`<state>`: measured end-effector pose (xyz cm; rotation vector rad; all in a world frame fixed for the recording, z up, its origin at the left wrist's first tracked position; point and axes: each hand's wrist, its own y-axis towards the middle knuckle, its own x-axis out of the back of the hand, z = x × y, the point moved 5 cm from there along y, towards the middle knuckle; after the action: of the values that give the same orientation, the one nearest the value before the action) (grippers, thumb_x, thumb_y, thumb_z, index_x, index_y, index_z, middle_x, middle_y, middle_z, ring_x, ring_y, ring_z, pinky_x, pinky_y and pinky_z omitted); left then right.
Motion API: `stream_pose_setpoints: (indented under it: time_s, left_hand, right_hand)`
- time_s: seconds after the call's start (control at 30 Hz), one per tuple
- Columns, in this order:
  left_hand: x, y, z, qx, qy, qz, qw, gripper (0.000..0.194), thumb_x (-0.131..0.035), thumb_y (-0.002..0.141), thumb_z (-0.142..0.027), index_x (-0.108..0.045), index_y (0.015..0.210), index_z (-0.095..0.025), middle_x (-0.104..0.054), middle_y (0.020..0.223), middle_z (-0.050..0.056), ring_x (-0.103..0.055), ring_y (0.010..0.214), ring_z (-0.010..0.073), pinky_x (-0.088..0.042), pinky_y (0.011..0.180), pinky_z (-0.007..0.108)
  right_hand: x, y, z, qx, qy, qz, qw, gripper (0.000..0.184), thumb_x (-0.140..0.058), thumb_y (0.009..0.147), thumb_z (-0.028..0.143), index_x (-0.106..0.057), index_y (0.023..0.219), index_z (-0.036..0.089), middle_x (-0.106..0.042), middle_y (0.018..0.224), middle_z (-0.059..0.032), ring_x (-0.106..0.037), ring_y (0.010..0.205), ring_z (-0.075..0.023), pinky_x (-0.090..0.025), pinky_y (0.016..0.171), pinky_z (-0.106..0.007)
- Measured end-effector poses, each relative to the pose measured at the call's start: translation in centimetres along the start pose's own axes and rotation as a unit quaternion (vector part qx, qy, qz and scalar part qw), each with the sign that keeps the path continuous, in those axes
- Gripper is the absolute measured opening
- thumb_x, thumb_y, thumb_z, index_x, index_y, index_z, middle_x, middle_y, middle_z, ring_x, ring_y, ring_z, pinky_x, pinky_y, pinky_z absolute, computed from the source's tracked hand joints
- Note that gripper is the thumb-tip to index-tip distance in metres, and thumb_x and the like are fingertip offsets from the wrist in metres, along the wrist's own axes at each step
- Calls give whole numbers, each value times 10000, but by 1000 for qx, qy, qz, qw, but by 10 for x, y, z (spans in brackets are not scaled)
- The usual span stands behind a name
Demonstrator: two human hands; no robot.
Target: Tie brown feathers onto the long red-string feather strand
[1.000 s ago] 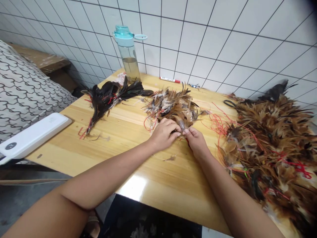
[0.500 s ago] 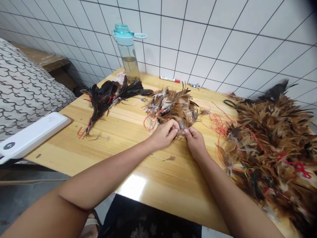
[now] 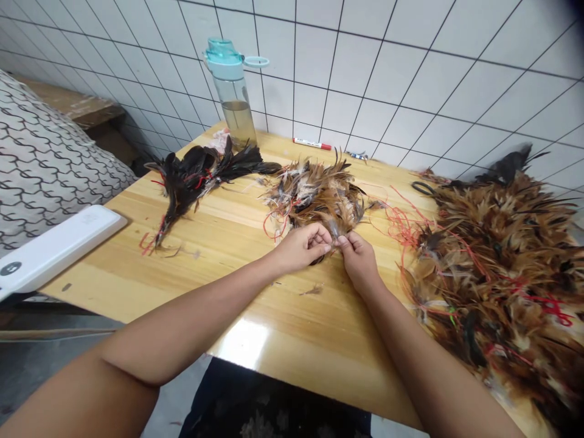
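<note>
Brown feather pile (image 3: 319,191); loose, on wood

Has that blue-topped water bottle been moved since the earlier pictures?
No. The bottle stands at the same spot against the tiled wall; bottle and tiles drift together in the picture, so only the view shifted.

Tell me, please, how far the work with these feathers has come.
Brown heap, laced with red string, looks done; black feathers, also with red ties, perhaps too. In hand: right hand pinches feathers at the middle pile's near edge, left hand close beside. The rest of that pile seems left; how much, I cannot tell.
</note>
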<state>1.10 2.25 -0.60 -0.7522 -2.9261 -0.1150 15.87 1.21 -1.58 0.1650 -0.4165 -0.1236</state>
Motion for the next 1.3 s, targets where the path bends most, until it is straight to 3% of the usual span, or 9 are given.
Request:
stream_pose_setpoints:
  time_s: [0.2,0.47,0.67,1.0,1.1,1.3]
  left_hand:
    - [9,-1,-10,-35,146,-32,988,108,-529,842,-228,-605,869,-157,-590,724,-21,-491,626,90,-376,592,214]
    - [7,-6,-27,-213,333,-42,917,116,-488,874,-151,-570,793,-161,-621,793,26,-546,774,141,-415,729,269]
    - [5,-8,-27,-225,401,-39,887,147,-474,904,-161,-560,784,-161,-635,814,44,-556,800,157,-422,750,282]
    - [2,-13,-34,-276,523,-66,804,207,-460,942,-223,-570,781,-155,-617,799,64,-532,783,181,-422,726,302]
    - [1,-14,-34,-288,524,-61,799,219,-463,945,-233,-574,773,-154,-611,790,66,-531,788,182,-428,727,300]
    - [8,-12,-34,-301,460,-56,833,164,-480,947,-248,-614,928,-155,-642,909,72,-544,869,182,-450,807,312]
  right_hand:
    - [1,1,4,15,-35,4,999,239,-474,807,377,-528,639,217,-509,598,12,-461,609,-157,-392,627,-287]
    - [-5,-1,7,49,-84,21,995,223,-463,804,342,-495,614,228,-528,647,-16,-492,666,-184,-380,666,-308]
    - [-7,-2,7,58,-128,35,989,227,-479,804,298,-457,589,230,-505,636,-20,-494,658,-192,-370,650,-313]
    - [-9,-2,6,71,-104,66,990,192,-566,813,273,-599,632,217,-609,685,-31,-569,706,-186,-426,686,-302]
    - [-9,-1,6,60,-83,81,991,154,-596,794,271,-624,653,214,-625,701,-30,-578,706,-182,-430,692,-299]
    - [-6,2,7,63,-59,83,993,207,-602,755,286,-543,573,206,-552,625,-6,-517,648,-159,-395,642,-284]
